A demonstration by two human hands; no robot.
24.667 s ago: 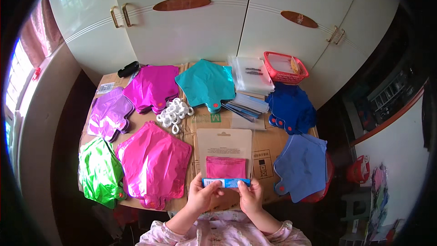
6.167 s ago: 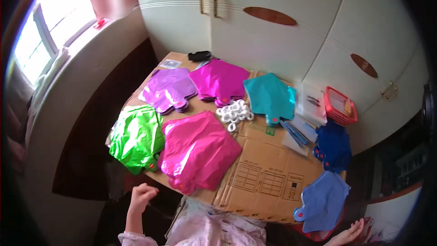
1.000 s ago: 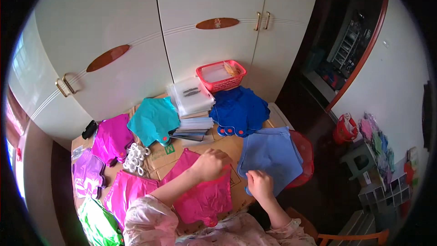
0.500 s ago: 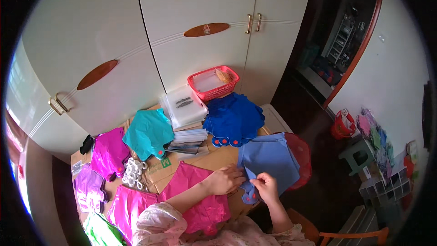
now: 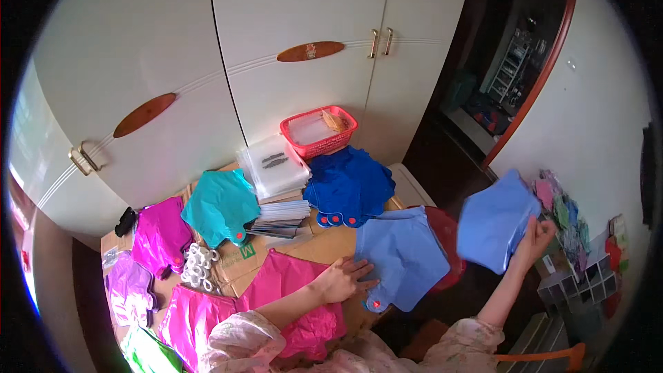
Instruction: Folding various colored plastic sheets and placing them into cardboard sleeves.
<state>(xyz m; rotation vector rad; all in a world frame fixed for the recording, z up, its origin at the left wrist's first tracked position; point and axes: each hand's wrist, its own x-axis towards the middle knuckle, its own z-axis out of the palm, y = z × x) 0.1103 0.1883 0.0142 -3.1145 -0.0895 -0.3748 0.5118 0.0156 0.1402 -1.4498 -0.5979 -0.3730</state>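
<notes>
My right hand is raised off to the right, its fingers closed on a flat light blue piece of thin, slightly shiny sheet with angled edges. A stack of the same light blue pieces lies at the table's right end, with a rounded tab and red dot at its near corner. My left hand rests on the stack's left edge, fingers stretched out and holding nothing. Under my left forearm lies a pink stack. Behind the light blue stack sits a dark blue stack with several red-dotted tabs.
Teal, magenta and lilac stacks lie leftward on the cardboard-covered table, near white rings. Clear plastic sleeves and a card stack lie behind. A red basket stands against the cabinet; a red bowl shows beside the light blue stack.
My right hand has lifted one light blue piece from the stack and carried it up and right. My left hand has stopped pinching the stack's edge and flattened there.
</notes>
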